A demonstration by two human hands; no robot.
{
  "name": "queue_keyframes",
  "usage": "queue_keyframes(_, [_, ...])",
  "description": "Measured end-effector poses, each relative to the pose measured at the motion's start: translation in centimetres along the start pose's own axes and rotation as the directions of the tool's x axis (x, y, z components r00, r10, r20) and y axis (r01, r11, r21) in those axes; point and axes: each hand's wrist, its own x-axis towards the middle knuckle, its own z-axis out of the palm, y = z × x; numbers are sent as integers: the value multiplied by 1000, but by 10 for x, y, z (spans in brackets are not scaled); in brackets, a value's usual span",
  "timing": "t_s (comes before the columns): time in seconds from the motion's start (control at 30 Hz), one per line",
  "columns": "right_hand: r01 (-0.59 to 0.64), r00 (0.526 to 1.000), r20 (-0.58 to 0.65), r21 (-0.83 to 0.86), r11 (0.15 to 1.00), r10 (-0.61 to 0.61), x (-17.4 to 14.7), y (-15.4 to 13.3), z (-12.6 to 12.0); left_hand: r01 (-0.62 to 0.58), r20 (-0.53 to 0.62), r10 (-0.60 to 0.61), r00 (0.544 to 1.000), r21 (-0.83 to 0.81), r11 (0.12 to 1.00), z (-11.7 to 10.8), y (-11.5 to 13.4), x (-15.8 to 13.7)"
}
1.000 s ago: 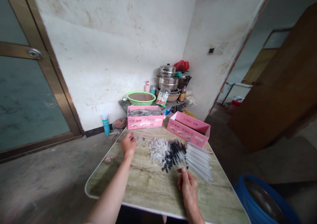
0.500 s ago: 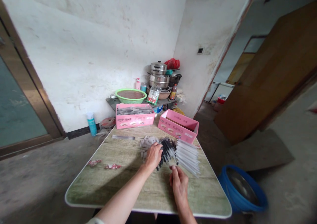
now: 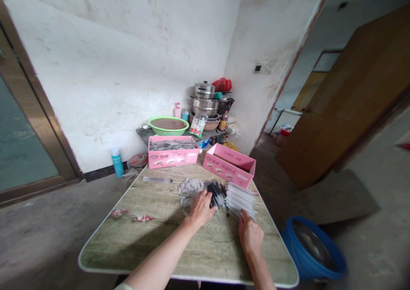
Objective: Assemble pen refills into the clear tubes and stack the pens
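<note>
Lower right of centre, the right hand (image 3: 251, 234) was the nearer to the clear tubes (image 3: 241, 199), which lay just up and left from its curled fingertips at their near edge, long axes slanting down toward the frame's right; whether it gripped one, I could not tell. Nearer the middle, the left hand (image 3: 201, 209), fingers bent and part spread, hold unclear, reached over the dark rods (image 3: 216, 191), between white pieces (image 3: 188, 187) and tubes. Beyond, a pink box (image 3: 229, 170) stood just above the tubes.
</note>
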Motion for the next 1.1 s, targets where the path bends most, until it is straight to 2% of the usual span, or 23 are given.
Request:
queue_keyframes(0.23, [104,995,2,-61,993,-104,9,0,4,36,40,-37,999,38,999,5,2,5])
queue_keyframes(0.47, [211,977,27,-109,971,-210,19,-1,2,81,38,-81,996,-6,997,7,1,14])
queue_keyframes(0.7, [275,959,-49,-79,958,-279,23,5,7,166,95,-170,981,44,985,1,2,21])
queue_keyframes(0.83, [276,955,-125,47,960,-269,22,-1,1,191,94,-193,977,37,981,0,1,24])
queue_keyframes(0.97, [207,975,-136,257,944,-177,19,-18,-16,200,87,-202,976,29,979,3,-1,28])
queue_keyframes(1.1, [143,988,-127,490,860,-92,19,-35,-35,206,53,-206,977,11,979,6,-1,33])
